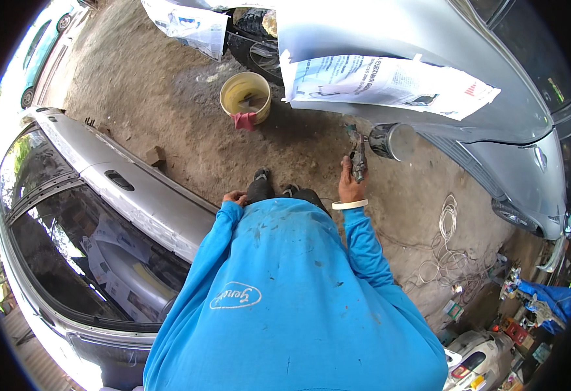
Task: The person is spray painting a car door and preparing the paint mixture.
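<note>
My right hand, with a pale band at the wrist, is closed round the handle of a paint-stained spray gun. A dark round cup with a grey end sits at the gun's right side, below the silver-grey car body. Printed paper sheets are fixed along that body's lower part. My left hand rests beside my dark trouser leg, fingers loosely out and holding nothing that shows. Ahead of me on the ground is a yellowish bucket with a red cloth over its rim.
On my left stands a silver car with dark windows, close to my arm. A small block lies near it. Coiled pale hose or cable spreads over the dirt floor at right. Blue sheeting and clutter lie at lower right.
</note>
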The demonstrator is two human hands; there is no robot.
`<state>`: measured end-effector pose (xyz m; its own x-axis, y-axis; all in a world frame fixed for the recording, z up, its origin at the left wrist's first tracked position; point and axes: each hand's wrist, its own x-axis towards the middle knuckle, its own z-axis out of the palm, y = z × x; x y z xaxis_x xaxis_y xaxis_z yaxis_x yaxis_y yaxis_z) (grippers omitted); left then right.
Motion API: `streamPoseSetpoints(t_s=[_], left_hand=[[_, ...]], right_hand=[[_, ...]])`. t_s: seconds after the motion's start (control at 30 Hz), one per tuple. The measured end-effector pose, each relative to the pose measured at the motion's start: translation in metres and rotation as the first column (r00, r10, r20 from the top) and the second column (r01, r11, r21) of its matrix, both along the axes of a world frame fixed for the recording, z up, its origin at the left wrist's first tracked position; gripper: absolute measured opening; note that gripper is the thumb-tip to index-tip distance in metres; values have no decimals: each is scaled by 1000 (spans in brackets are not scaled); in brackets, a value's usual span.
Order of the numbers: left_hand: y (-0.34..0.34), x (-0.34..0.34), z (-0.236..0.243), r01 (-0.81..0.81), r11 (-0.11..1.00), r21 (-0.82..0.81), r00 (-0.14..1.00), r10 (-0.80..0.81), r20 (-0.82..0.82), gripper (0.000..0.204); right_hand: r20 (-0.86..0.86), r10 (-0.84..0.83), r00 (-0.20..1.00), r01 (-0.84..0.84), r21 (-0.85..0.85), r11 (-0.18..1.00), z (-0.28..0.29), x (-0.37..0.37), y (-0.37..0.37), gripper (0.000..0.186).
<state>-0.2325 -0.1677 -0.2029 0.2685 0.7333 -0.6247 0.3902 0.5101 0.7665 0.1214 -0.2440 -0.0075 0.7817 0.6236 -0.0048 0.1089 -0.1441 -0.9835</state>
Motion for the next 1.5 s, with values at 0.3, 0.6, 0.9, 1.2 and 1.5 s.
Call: streamPoseSetpoints(t_s=[0.3, 0.6, 0.9, 1.2, 1.5], left_hand=[[1, 7, 17, 47, 998, 33, 999, -46, -25, 24], [-6, 1, 7, -27, 1000, 9, 1000, 27, -10, 25], [-2, 4, 10, -31, 998, 58, 999, 30, 14, 24], [95, 59, 142, -215, 936, 280, 959, 148, 241, 19], [199, 187, 391, -56, 541, 839, 881, -369, 296, 52]], right_hand=[[203, 218, 955, -206, -76, 976, 28, -33, 15, 45], [103, 163, 981, -162, -13, 987, 20, -20, 8, 36], [175, 93, 980, -73, -116, 991, -12, 4, 1, 35], [214, 343, 915, -345, -28, 938, 9, -48, 30, 31], [255, 529, 810, -551, 20, 834, 19, -79, 54, 40]])
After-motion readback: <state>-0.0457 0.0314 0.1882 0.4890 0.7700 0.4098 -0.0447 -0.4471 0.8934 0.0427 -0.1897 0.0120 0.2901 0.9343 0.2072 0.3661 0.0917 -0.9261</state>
